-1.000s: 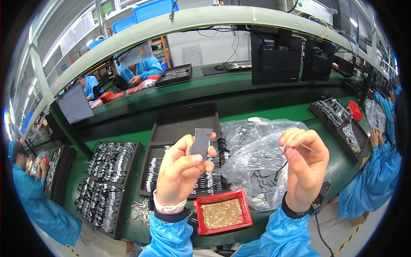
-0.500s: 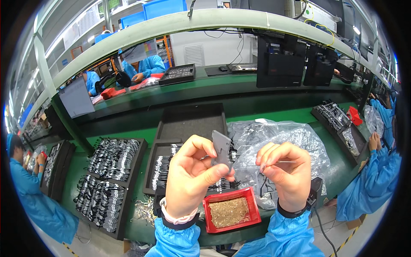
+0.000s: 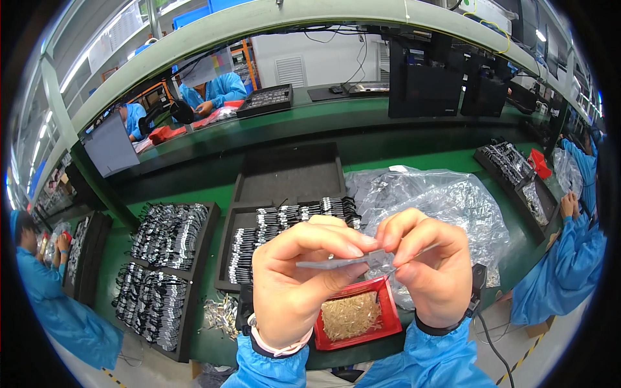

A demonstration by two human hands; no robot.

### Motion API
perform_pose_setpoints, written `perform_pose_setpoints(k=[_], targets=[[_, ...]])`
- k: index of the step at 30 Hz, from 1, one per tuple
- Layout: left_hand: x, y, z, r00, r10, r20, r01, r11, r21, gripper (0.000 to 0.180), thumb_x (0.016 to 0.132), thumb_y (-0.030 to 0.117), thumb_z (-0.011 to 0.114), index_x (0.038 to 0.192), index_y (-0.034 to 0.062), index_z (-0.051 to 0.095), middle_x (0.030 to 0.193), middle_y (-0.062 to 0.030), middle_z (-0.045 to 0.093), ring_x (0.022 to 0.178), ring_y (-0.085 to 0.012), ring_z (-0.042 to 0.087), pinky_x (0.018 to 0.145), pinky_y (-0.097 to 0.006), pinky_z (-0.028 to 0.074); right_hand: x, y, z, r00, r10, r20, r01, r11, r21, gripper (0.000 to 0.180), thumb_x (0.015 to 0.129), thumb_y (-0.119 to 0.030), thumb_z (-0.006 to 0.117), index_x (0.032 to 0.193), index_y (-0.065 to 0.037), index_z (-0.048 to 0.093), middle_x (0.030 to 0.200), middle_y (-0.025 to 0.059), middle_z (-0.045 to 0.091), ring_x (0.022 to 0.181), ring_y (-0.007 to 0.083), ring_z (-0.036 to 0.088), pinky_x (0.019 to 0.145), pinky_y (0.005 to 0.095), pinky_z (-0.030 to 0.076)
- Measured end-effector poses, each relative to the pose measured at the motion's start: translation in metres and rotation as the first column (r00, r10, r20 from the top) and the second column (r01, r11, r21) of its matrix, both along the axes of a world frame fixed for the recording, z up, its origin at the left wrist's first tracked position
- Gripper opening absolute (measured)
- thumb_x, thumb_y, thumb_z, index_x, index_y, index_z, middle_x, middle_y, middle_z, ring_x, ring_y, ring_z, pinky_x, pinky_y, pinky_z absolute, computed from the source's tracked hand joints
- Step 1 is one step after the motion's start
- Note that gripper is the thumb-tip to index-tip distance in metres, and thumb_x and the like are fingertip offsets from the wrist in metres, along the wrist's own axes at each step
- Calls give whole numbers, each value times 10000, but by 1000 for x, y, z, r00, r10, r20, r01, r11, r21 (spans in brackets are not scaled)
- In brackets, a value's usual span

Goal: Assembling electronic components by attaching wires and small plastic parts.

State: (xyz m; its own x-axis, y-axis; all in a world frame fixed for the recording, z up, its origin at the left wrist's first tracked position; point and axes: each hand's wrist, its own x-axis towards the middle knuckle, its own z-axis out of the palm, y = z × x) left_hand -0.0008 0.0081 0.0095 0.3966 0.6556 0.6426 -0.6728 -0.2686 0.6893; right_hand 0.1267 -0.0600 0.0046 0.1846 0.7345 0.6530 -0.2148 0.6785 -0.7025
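Note:
A thin grey flat plate [image 3: 330, 264] is pinched between the thumb and fingers of my left hand [image 3: 288, 284], turned nearly edge-on. My right hand [image 3: 440, 271] is closed at the plate's right end, its fingertips meeting those of the left. A thin metal rod [image 3: 428, 248] sticks out behind the right fingertips; its tip is hidden. Below both hands lies a red tray [image 3: 392, 307] of small brass-coloured pieces [image 3: 350, 315].
Black foam trays with rows of small black-and-silver parts stand at left [image 3: 169, 236] and centre [image 3: 242, 258]. Clear plastic bags [image 3: 440, 200] spread at right. Loose metal pieces [image 3: 221, 317] lie left of my wrist. Co-workers in blue sit at both sides and opposite.
My left hand has tipped the grey plate from upright to nearly flat. My right hand has come left to the plate's end, and the two hands now meet.

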Motion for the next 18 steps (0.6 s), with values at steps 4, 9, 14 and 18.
perform_pose_setpoints(k=[4,9,14,18], targets=[[-1,0,-4,996,85,7,-85,995,46,140,657,-18,683,752,2,583,825,-148,635,723,-185,524,634,-283,427,0,-2,-2,996,-12,-86,12,1000,6,124,694,61,650,806,25,609,934,132,549,845,169,540,750,280,436],[-6,-4,-3,996,84,3,-83,980,181,210,663,-99,559,840,-35,651,979,-211,606,937,-271,572,801,-347,459,-4,-8,-1,959,129,-252,-147,988,-54,59,745,29,614,803,31,603,961,134,542,854,169,548,754,279,447],[-6,-5,3,977,-181,112,180,984,20,294,670,66,584,908,-105,608,1024,-258,569,972,-324,557,891,-409,405,-7,-10,-1,870,236,-432,-256,967,12,48,769,23,587,816,25,598,987,145,538,880,196,562,803,317,452],[-3,-1,-10,982,-97,162,88,994,67,255,729,135,649,873,-71,610,945,-219,606,896,-287,576,841,-386,428,-10,-12,-3,853,264,-450,-292,956,6,45,773,33,579,816,28,594,993,148,538,881,201,563,807,327,451]])
